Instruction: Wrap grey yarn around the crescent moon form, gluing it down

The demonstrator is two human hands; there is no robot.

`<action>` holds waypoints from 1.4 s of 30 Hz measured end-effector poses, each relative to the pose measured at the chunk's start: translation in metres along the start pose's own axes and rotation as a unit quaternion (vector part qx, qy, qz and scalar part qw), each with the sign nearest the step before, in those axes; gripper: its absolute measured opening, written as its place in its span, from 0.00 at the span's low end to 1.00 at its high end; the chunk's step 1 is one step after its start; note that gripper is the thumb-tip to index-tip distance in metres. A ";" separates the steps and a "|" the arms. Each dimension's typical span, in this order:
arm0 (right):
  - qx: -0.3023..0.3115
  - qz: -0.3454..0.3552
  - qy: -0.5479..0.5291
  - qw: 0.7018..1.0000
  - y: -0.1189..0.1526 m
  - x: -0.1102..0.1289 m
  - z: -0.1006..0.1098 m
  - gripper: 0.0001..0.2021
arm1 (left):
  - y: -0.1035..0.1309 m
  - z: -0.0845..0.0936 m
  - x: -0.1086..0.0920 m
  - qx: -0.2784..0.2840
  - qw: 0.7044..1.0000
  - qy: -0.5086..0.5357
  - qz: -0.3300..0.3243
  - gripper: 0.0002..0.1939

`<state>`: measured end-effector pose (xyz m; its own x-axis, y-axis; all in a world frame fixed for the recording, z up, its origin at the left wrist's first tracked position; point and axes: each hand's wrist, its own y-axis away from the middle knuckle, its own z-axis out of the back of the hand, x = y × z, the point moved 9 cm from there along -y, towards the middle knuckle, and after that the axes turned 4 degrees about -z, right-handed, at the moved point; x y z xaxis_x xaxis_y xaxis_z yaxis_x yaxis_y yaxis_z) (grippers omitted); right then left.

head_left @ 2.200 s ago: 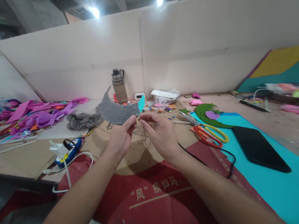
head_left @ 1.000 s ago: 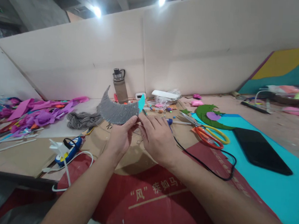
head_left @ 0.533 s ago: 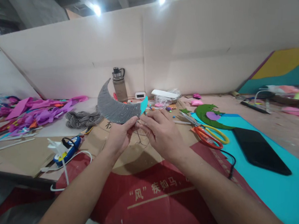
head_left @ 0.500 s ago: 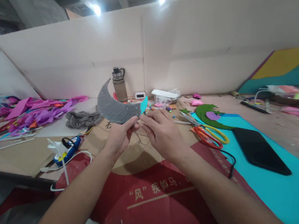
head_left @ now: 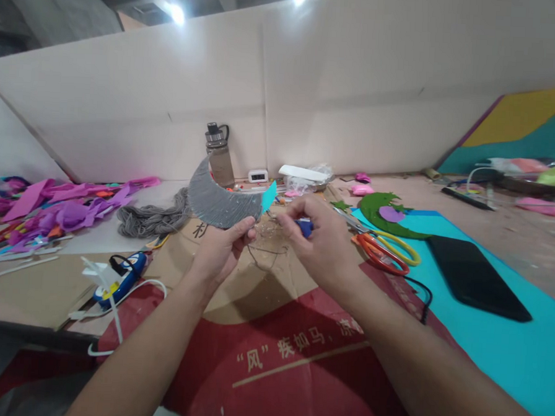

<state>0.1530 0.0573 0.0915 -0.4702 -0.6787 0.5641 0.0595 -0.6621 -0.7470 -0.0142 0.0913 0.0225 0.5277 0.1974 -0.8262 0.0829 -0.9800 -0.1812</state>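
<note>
Partly behind grey crescent [head_left: 224,206]: bottle [head_left: 222,168]

Craft workshop, by its look: table [head_left: 518,236] was strewn with pink and purple scraps [head_left: 77,216], grey yarn [head_left: 151,220], scissors [head_left: 363,240], green cutout [head_left: 368,209]; yarn-covered crescent [head_left: 224,206] was held above. White partition panels [head_left: 172,84] stood behind; rough concrete [head_left: 56,1] and lamps [head_left: 176,14] showed overhead.

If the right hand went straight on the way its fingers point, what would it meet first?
Likely the turquoise tip of the grey crescent in the left hand; depth is unclear, so the right hand might miss it.
</note>
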 end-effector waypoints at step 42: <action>0.200 -0.186 -0.120 0.955 0.004 -0.048 -0.036 0.17 | 0.003 -0.023 -0.003 0.161 0.970 -0.181 0.022 0.15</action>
<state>0.1444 0.0987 0.0494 -0.3125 -0.3937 0.8645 0.2804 -0.9078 -0.3120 0.0036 0.0871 0.0369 0.1886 0.2085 -0.9597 -0.2331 -0.9398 -0.2500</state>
